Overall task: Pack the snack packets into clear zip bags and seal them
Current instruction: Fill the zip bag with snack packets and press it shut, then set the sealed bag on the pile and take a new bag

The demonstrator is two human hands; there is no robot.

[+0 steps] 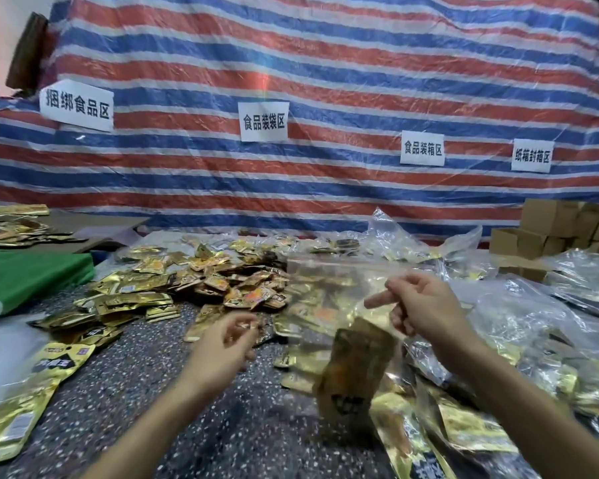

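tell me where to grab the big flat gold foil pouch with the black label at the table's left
Probably pinch the gold foil pouch by its top seal strip beside the hang hole, coming from the right with the left hand. It lies flat on the speckled table, and that edge lies nearest that hand.

Bare speckled surface [135, 392] lies open between packet heap [204, 274] and bag pile [516, 305].

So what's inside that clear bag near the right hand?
A blurred gold packet seems to sit low in the clear bag; blur and glare hide whether others lie inside.
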